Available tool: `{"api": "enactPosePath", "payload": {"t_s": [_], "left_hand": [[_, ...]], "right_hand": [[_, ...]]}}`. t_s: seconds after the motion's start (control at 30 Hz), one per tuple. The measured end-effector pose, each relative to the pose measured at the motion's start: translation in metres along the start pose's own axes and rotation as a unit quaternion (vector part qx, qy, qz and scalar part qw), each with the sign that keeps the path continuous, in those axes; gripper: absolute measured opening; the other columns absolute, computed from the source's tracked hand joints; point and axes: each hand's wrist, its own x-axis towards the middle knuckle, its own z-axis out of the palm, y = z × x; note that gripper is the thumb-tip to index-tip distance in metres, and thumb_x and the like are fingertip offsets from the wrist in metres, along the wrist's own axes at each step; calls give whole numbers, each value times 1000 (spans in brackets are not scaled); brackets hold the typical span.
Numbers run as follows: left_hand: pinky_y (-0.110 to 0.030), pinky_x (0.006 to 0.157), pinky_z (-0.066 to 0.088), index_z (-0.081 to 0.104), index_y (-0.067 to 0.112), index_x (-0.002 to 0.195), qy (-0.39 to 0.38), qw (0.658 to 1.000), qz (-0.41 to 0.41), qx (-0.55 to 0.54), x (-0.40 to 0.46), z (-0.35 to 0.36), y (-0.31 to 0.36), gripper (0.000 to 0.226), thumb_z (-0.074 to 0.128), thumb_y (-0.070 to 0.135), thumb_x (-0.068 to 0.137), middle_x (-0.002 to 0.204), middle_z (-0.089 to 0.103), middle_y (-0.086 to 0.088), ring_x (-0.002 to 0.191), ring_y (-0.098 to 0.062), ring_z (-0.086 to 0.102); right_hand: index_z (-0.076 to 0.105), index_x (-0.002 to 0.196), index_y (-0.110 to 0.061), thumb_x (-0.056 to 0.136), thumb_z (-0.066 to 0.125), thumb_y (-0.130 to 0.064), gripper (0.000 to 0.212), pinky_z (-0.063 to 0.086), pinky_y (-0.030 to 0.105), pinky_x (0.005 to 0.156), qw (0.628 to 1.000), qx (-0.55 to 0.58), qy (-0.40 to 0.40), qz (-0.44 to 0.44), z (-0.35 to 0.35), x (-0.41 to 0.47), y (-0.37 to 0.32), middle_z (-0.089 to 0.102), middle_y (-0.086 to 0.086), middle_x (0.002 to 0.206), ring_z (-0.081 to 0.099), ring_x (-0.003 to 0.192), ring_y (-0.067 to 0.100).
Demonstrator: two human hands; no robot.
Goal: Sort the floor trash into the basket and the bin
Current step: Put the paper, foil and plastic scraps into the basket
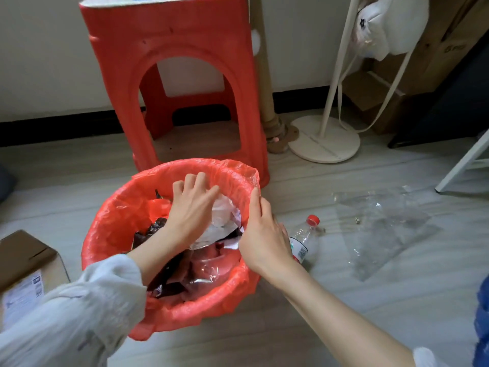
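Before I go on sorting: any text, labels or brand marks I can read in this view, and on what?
None reads clearly.
Cardboard box: white shipping label with a barcode, print too blurred.
Plastic bottle: label with a barcode, words too small.
Red stool: print on its top, cut off and blurred.
Wooden panel, top right: faint mark, illegible.

A thin, glossy, crinkled red plastic liner (169, 311) covers the bin, the stool (172, 83) behind it is smooth red moulded plastic with a slight sheen, the bottle (304, 239) and flat bag (383, 229) are clear shiny plastic, the box (26, 266) is matt brown cardboard, and the floor (344, 300) looks like pale matt wood-grain planks.
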Motion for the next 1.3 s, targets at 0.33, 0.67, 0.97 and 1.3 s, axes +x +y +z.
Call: {"api": "enactPosePath", "payload": {"t_s": [0.33,0.67,0.97,1.3], "left_hand": [[-31,103,32,39,-3,129,-234,964,23,-125,-26,16,2,51,45,24,86,136,41,-11,130,-29,39],[-41,85,47,50,17,123,-257,965,14,-55,-15,16,-6,45,46,-1,82,123,54,-9,106,-33,58],[-48,104,20,24,10,142,-382,922,8,65,-15,33,11,54,42,25,94,149,31,-4,134,-26,28],[-37,55,45,69,7,80,-69,995,56,-53,-40,-20,13,19,58,-2,68,82,60,-11,74,-34,59]], "right_hand": [[-13,148,-15,90,43,-9,81,30,41,107,1000,-17,-2,-10,-2,-2,0,-1,-1,156,27,136,27],[-7,149,-19,87,43,-5,80,33,41,99,1000,8,10,-11,-1,-2,1,3,-3,156,39,128,32],[-3,149,-24,90,38,-11,73,35,38,97,1000,19,22,-10,3,-3,5,-2,-11,157,44,123,32],[10,150,-20,99,31,-23,55,25,33,111,996,63,39,-52,1,-18,15,1,-3,158,16,143,17]]}}
